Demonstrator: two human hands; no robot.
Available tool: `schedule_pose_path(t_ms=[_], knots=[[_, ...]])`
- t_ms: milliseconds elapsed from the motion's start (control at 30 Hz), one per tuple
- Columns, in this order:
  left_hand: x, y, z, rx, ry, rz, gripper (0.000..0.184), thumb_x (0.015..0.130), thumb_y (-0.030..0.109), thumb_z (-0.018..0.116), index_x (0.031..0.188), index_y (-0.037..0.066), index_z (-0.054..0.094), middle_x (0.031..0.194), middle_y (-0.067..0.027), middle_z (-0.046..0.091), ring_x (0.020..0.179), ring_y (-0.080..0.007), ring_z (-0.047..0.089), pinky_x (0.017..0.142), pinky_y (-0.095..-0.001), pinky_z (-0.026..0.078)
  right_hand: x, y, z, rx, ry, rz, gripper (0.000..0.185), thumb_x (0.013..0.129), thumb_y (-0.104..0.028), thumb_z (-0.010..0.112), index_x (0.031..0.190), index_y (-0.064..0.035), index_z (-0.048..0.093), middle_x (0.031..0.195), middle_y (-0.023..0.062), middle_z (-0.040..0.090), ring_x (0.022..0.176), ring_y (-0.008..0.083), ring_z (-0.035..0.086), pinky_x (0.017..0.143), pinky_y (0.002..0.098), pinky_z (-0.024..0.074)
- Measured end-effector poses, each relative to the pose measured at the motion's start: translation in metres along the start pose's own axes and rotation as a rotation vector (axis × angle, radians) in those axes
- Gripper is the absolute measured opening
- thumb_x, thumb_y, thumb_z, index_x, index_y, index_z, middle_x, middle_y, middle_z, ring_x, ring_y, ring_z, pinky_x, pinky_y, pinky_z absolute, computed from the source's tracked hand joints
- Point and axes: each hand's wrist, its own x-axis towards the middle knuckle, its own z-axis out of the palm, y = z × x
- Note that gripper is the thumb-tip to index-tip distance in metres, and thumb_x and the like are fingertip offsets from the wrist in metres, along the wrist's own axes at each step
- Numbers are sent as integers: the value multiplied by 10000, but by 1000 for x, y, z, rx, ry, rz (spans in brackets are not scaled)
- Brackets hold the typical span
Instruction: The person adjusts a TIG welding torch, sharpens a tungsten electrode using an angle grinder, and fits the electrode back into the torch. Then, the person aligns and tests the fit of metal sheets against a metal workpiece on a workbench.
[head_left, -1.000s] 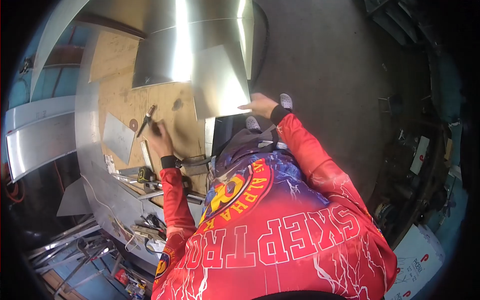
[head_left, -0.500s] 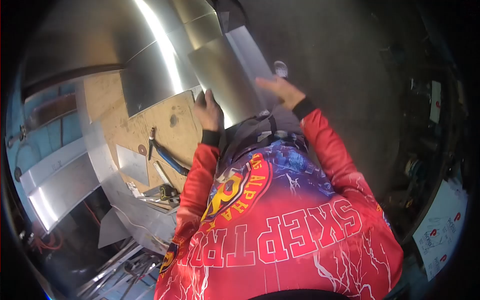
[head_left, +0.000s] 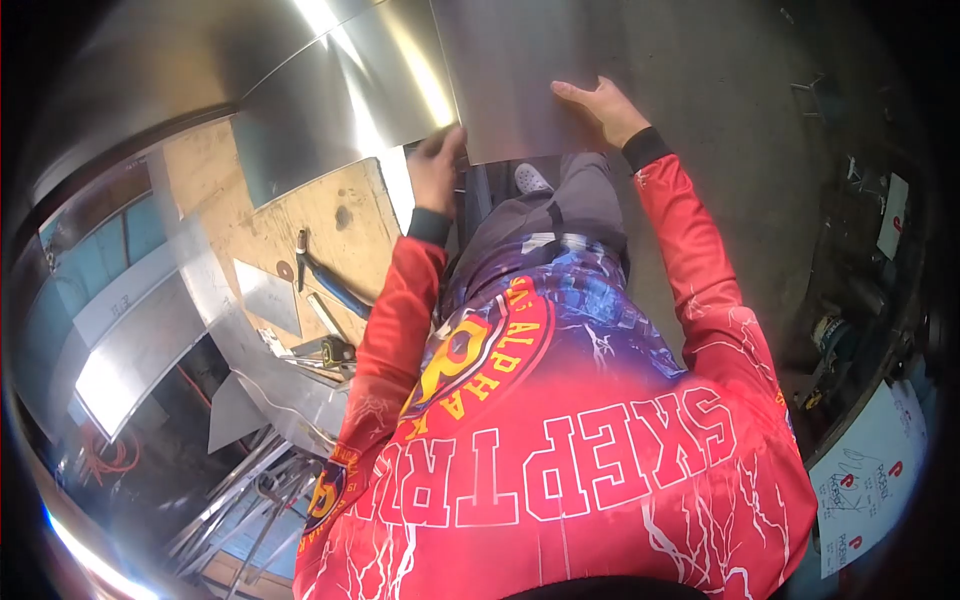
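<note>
A flat grey metal sheet (head_left: 525,85) is held out over the floor, beyond my legs. My right hand (head_left: 605,108) grips its right edge, with the thumb on the upper face and the fingers partly hidden. At the sheet's lower left corner is my left hand (head_left: 436,170), its fingers bent around the edge and slightly blurred. Just left of it, a larger shiny metal sheet (head_left: 345,105) lies on the wooden bench top (head_left: 310,220).
On the bench lie a blue-handled tool (head_left: 335,288), a small metal plate (head_left: 267,296) and a tape measure (head_left: 335,350). Metal bars (head_left: 235,500) stand at the lower left. A printed white sheet (head_left: 868,490) is at the lower right.
The held sheet has moved off the bench to the right and forward. My left hand has left the blue-handled tool on the bench and come to the sheet. My right hand has moved forward.
</note>
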Motion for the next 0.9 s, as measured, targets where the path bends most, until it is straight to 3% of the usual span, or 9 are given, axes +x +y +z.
schedule_pose_path(t_ms=[100, 200, 333, 433, 567, 633, 700, 867, 900], knots=[[-23, -19, 2, -342, -54, -243, 347, 881, 193, 706, 1158, 4, 616, 978, -38, 660, 851, -144, 636, 771, -304, 560, 18, 8, -9, -40, 51, 2, 687, 743, -398, 824, 1140, 96, 557, 1014, 146, 643, 910, 199, 648, 793, 306, 536], [-8, -25, 14, -629, -91, -303, 328, 891, 155, 690, 1176, 12, 610, 975, -26, 657, 866, -151, 638, 802, -299, 554, 37, 12, -14, -102, 83, 20, 596, 775, -373, 803, 1131, 56, 594, 1012, 110, 651, 893, 171, 646, 784, 289, 530], [10, -31, 21, -746, -58, -314, 182, 913, 117, 652, 1061, 15, 623, 964, -35, 659, 903, -157, 645, 829, -263, 564, 36, -3, -14, -52, 34, -19, 532, 800, -353, 786, 1115, 41, 618, 1006, 84, 655, 893, 154, 638, 772, 278, 523], [9, -28, 28, -789, -20, -350, 118, 918, 107, 641, 985, 10, 627, 962, -50, 663, 922, -174, 656, 842, -246, 569, 44, -6, -19, -21, 46, -9, 488, 812, -336, 777, 1090, 38, 634, 1010, 72, 654, 899, 140, 629, 775, 269, 514], [10, -34, 25, -790, -6, -334, 135, 917, 105, 642, 995, -4, 632, 968, -66, 669, 949, -194, 662, 843, -248, 573, 67, 7, -29, -107, 68, -8, 625, 766, -400, 806, 1111, 79, 602, 1019, 112, 644, 931, 169, 624, 821, 289, 499], [9, -32, 22, -746, -13, -317, 234, 898, 88, 669, 1093, -23, 603, 1033, -71, 645, 954, -168, 629, 893, -306, 538, 77, 16, -35, -165, 100, 31, 675, 746, -423, 816, 1115, 94, 590, 1021, 127, 641, 939, 179, 623, 835, 296, 494], [4, -30, 22, -751, 4, -308, 245, 897, 89, 669, 1098, -32, 598, 1034, -78, 645, 962, -176, 631, 898, -304, 535, 72, 9, -30, -127, 18, -34, 808, 705, -471, 833, 1140, 144, 541, 1048, 176, 621, 952, 213, 623, 852, 308, 488], [4, -30, 24, -783, 8, -308, 269, 899, 95, 669, 1114, -46, 588, 1049, -86, 644, 986, -194, 633, 915, -298, 525, 67, -4, -24, -162, 16, -39, 784, 720, -464, 824, 1138, 138, 546, 1054, 176, 622, 943, 211, 629, 844, 306, 494], [6, -31, 24, -789, 17, -306, 230, 910, 98, 651, 1089, -40, 606, 1048, -97, 652, 997, -212, 645, 867, -263, 554, 63, -12, -20, -148, -18, -48, 746, 735, -459, 814, 1130, 123, 563, 1051, 169, 628, 938, 205, 631, 834, 307, 500]])
